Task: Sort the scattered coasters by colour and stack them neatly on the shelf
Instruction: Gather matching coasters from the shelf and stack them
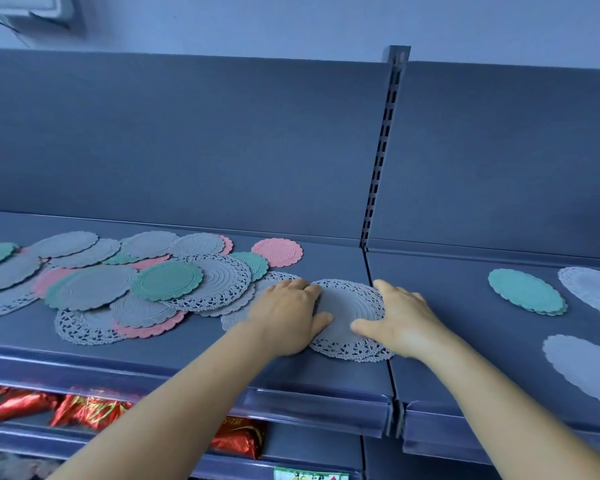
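Both hands — left hand, right hand — lie flat, fingers relaxed, on a grey lace coaster at the shelf seam. Mixed pile left; green stack right.

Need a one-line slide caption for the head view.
Both hands, left and right, rest on a grey lace-edged round coaster beside a mixed pile of coasters on the blue-grey shelf.
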